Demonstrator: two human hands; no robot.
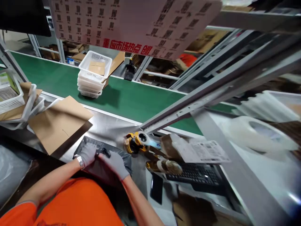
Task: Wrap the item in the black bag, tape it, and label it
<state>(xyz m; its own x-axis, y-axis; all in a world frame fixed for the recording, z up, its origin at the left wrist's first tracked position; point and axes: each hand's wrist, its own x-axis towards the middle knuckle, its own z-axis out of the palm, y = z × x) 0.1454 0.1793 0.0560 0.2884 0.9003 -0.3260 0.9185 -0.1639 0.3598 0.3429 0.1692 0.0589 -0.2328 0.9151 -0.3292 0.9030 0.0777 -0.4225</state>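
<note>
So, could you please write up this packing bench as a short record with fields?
Left hand: gloved left hand, wristwatch on, resting on the dark grey mailer bag
Right hand: gloved right hand, pressing on the same bag beside the left
Grip: both hands pinch a small dark item at the bag's top; what it is cannot be told
Right of bag: tape dispenser, keyboard
Left of bag: flat cardboard sheet
Behind: green conveyor belt carrying stacked white baskets

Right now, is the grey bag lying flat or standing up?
Flat. The grey bag lies on the steel table, with the left hand and right hand pressing on it.
</note>
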